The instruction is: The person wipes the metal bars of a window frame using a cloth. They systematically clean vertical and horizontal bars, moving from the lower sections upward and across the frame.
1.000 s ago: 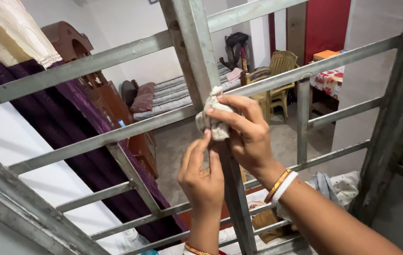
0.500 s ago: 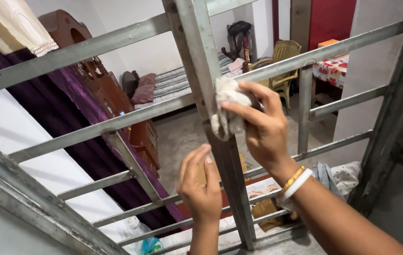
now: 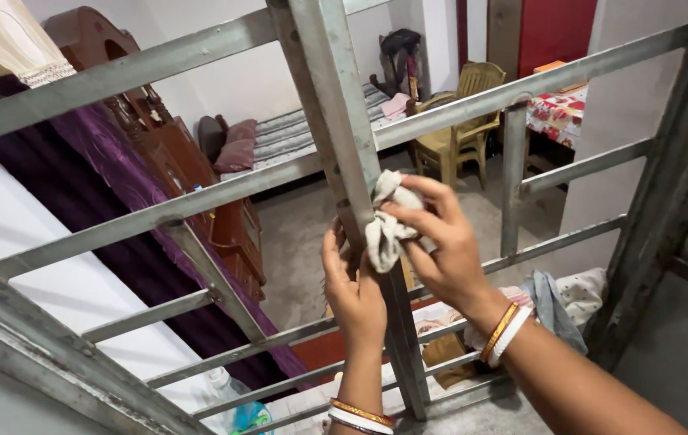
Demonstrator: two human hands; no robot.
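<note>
A grey metal window grille (image 3: 199, 205) fills the view, with one wide upright bar (image 3: 340, 121) in the middle. My right hand (image 3: 440, 246) grips a crumpled off-white cloth (image 3: 386, 225) and presses it against the upright bar just below a crossbar. My left hand (image 3: 353, 286) reaches up from below and rests against the left side of the same bar, fingers touching the cloth's lower edge. Both wrists wear gold and white bangles.
Through the grille lies a room with a purple curtain (image 3: 118, 234) at left, carved wooden furniture (image 3: 174, 153), a striped mattress (image 3: 287, 133), a yellow plastic chair (image 3: 461, 121) and a red door (image 3: 553, 32). Clothes (image 3: 557, 298) hang on the lower bars. A grey frame post (image 3: 666, 201) stands at right.
My right hand slid the cloth down the upright bar. My left hand rose from below and came against the bar beside the cloth.
</note>
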